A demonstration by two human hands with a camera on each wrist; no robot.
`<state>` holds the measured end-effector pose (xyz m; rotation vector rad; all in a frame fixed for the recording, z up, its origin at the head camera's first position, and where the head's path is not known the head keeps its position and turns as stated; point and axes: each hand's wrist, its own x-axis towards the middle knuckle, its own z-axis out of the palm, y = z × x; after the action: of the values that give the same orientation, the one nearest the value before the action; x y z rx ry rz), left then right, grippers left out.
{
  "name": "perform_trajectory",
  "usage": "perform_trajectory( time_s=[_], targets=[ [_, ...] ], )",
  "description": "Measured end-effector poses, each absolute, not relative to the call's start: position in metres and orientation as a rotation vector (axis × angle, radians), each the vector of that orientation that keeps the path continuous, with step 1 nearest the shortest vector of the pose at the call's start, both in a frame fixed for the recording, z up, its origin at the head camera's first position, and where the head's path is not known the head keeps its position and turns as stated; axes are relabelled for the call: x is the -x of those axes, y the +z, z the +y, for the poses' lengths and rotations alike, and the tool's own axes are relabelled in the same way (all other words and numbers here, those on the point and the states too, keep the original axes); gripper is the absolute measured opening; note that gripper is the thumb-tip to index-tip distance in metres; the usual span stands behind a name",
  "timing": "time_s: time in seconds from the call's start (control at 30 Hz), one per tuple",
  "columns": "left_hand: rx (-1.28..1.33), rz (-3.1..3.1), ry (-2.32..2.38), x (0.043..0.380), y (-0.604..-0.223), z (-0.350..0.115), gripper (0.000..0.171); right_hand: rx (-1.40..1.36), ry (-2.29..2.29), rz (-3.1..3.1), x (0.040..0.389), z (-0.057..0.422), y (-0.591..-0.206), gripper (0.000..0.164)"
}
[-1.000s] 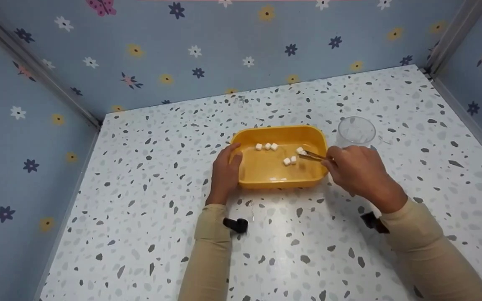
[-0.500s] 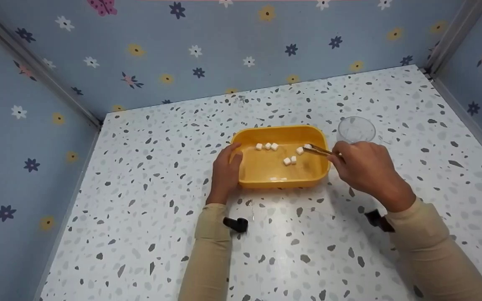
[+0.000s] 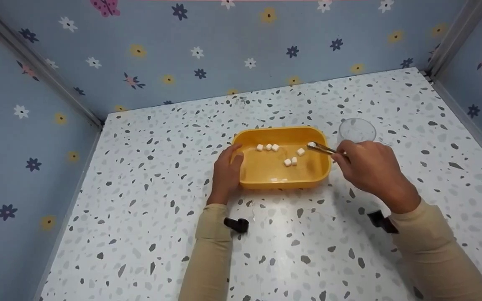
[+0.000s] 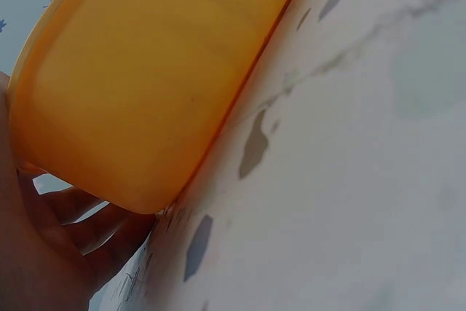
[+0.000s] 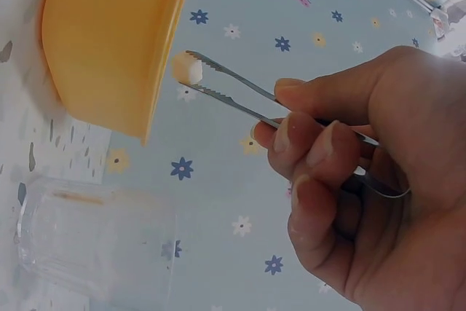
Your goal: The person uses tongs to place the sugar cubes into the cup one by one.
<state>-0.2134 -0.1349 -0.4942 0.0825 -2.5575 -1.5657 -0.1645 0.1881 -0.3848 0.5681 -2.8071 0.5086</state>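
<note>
My left hand (image 3: 226,171) grips the left end of a yellow plastic tub (image 3: 283,184), thumb over its rim and fingers against the outside, as the left wrist view shows. Several small white cubes (image 3: 301,152) lie on the tub's floor. My right hand (image 3: 373,169) pinches small metal tongs (image 3: 324,149) with serrated tips, reaching over the tub's right rim. Between those tips is one white cube (image 5: 188,69), raised to about rim height in the right wrist view. Behind my right hand stands a clear glass (image 3: 356,130), partly hidden by the hand in the head view.
The tub and glass stand on a white speckled tabletop (image 3: 149,167). Blue flowered panels (image 3: 224,42) close off the back and both sides. A black strap piece (image 3: 237,225) sticks out from the left sleeve, and another (image 3: 382,221) from the right.
My right hand has moved right and slightly back. One white cube has been lifted off the tub's floor in the tongs. The left hand and the tub have stayed in place.
</note>
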Motion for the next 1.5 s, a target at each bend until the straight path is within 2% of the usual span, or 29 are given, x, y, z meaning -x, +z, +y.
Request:
perform_trajectory(
  time_s=[1.5],
  targets=[
    [-0.045,-2.527,-1.584,0.214,-0.495,-0.136,0.039,-0.257,0.51,-2.832,0.169,0.242,-0.363,0.021]
  ],
)
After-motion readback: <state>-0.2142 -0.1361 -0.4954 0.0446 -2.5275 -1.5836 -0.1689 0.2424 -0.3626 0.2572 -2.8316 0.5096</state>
